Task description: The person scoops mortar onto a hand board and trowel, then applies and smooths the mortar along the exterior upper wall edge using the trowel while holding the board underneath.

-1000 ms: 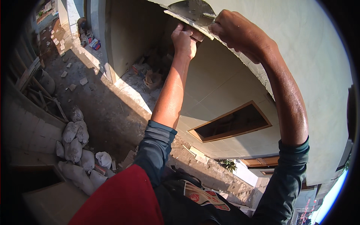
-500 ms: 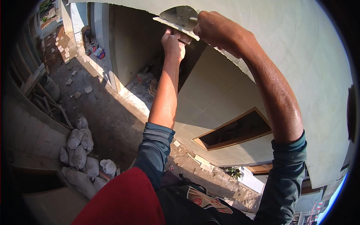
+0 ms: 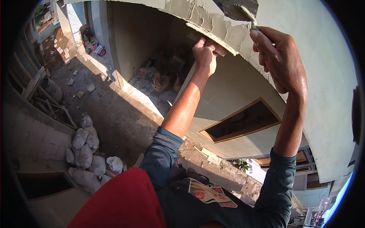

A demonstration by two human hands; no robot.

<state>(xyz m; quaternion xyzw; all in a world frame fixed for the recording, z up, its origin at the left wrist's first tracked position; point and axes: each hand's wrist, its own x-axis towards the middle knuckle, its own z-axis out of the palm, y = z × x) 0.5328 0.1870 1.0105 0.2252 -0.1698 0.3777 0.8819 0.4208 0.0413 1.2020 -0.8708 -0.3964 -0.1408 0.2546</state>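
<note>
- Trowel (image 3: 232, 7), at 1 o'clock: shifted clockwise, away from the board (image 3: 213, 38), since the frame half a second earlier, when its blade stood directly over the board's edge. Board and left hand (image 3: 205, 57) also sit further clockwise in the view.
- Hands, right (image 3: 279, 57), at 2 o'clock: fingers and thumb closed around the trowel's handle. Left, between 12 and 1 o'clock: raised palm inward, fingers folded on the board's underside near a brownish piece (image 3: 219, 50); whether that piece is a grip cannot be told.
- Board, between 12 and 1 o'clock: seen nearly edge-on along the lower border of the wall (image 3: 319, 76), its near edge crusted with pale mortar. Actual contact with the wall is not clear.
- Handling of the board (judged): stiff and probably modest in weight, though a load of mortar would make it top-heavy. Best held from below near mid-length; the crusted edge is likely slick and crumbly.
- Handling of the trowel (judged): light, with a thin, firm blade. Best held at the handle, close to the mortar-coated shank, which may slip if wet.
- Wet mortar (image 3: 213, 17), between 12 and 1 o'clock: ridged on the wall above the board; presumably soft and easily marked.
- White sacks (image 3: 83, 156), at 8 o'clock: heaped below, well apart from both hands.
</note>
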